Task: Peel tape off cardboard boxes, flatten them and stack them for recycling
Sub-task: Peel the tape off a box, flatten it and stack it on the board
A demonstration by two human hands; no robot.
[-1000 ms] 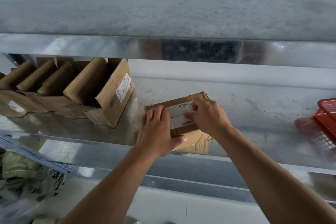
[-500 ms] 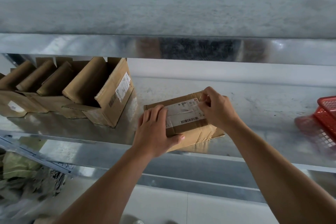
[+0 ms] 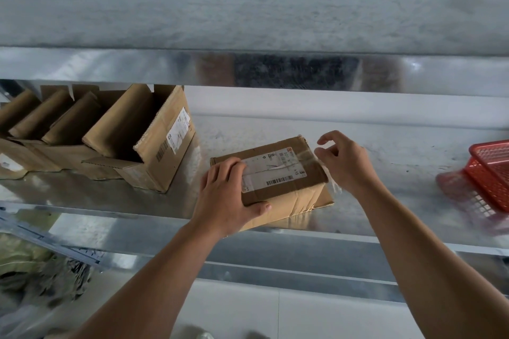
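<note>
A small sealed cardboard box (image 3: 283, 201) with a white shipping label (image 3: 271, 170) lies on the metal shelf (image 3: 399, 170). My left hand (image 3: 228, 195) grips its left end, fingers across the top and thumb on the front face. My right hand (image 3: 345, 162) is just off the box's right end and pinches a strip of clear tape (image 3: 333, 184) that comes away from the box's top right edge and hangs below the hand.
A row of opened cardboard boxes (image 3: 154, 143) leans on the shelf to the left. A red plastic basket (image 3: 493, 170) sits at the right edge. The upper shelf beam (image 3: 275, 69) runs overhead. Crumpled bags (image 3: 33, 270) lie below left.
My right hand has moved from the top of the label to past the box's right end, drawing clear tape with it. The box turned slightly; my left hand stayed on it.
</note>
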